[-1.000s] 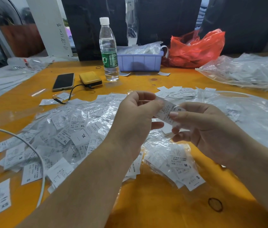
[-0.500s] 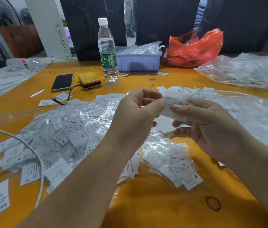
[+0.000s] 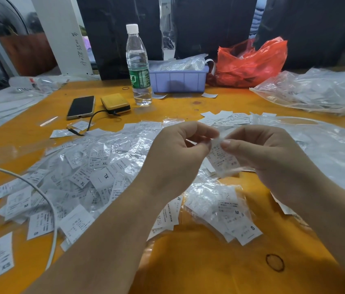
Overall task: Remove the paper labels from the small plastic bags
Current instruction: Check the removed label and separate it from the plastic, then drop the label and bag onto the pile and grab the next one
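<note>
Two hands on upright bag

There is only one view, from a camera on the person's head, looking forward and steeply down across the orange table. It sits close above the two forearms, which rise from the bottom edge to meet mid-frame. The wide lens bends the edges, taking in the water bottle and red bag at the far side, with dark hanging fabric beyond.
</note>
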A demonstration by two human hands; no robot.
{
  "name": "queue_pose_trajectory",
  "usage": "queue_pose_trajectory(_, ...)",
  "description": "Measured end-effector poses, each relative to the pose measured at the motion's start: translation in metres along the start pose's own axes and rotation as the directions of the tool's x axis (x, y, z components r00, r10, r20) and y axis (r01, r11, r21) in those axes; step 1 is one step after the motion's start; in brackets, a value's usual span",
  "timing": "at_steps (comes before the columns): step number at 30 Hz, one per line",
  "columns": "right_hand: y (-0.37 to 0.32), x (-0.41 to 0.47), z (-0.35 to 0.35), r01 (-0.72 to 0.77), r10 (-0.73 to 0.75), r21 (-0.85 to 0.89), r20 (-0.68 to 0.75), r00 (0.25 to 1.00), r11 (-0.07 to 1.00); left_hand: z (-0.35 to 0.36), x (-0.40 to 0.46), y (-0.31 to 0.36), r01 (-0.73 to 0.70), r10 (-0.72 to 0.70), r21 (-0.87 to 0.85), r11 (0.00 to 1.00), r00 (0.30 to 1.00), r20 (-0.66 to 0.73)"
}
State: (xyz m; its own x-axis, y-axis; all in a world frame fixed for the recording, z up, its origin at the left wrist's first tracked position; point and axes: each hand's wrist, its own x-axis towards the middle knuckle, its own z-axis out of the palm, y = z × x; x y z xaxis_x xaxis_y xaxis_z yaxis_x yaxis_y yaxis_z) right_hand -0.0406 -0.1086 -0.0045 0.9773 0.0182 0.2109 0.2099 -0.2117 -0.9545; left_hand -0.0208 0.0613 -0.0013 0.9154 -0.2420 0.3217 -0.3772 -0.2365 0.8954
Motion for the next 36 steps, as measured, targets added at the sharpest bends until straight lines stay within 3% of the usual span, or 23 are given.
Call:
queue_pose_trajectory(3,-0.002,-0.001,0.001,-0.004,0.003,0.008,0.043,0.999,1.000,0.001,0.000,0.000,0.010,-0.011,0.013,1.000,0.998,0.054)
queue_pose_trajectory(6,-0.005,0.001,-0.003,-0.112,0.111,0.023,0.025,0.993,0.993,-0.002,0.002,-0.001,0.095,-0.096,0.016,0.995,0.991,0.098)
queue_pose_trajectory(8,-0.007,0.004,-0.010,-0.193,0.195,-0.054,0.030,0.980,0.980,-0.003,0.002,-0.004,0.135,-0.153,0.138,0.981,0.979,0.132)
queue_pose_trajectory(11,-0.010,0.004,-0.018,-0.302,0.324,-0.195,0.095,0.941,0.933,-0.006,0.000,-0.008,-0.017,-0.097,0.478,0.878,0.972,0.213)
queue_pose_trajectory(13,-0.008,0.003,-0.017,-0.310,0.366,-0.332,0.121,0.923,0.891,-0.010,-0.002,-0.006,-0.068,-0.104,0.517,0.853,0.949,0.298)
queue_pose_trajectory(16,-0.003,0.001,-0.013,-0.197,0.277,-0.604,0.042,0.960,0.772,-0.014,-0.003,-0.007,-0.051,-0.224,0.574,0.817,0.890,0.398)
queue_pose_trajectory(18,-0.003,0.000,-0.011,-0.147,0.211,-0.674,0.013,0.977,0.724,-0.014,-0.003,-0.008,-0.024,-0.286,0.610,0.792,0.868,0.406)
queue_pose_trajectory(28,-0.006,-0.003,-0.013,0.098,-0.100,-0.594,0.029,0.995,0.798,-0.010,-0.003,-0.011,-0.051,-0.258,0.619,0.784,0.879,0.400)
queue_pose_trajectory(36,-0.002,-0.002,-0.016,0.111,-0.153,-0.652,-0.008,0.988,0.750,-0.005,-0.001,-0.009,-0.105,-0.063,0.533,0.839,0.956,0.288)
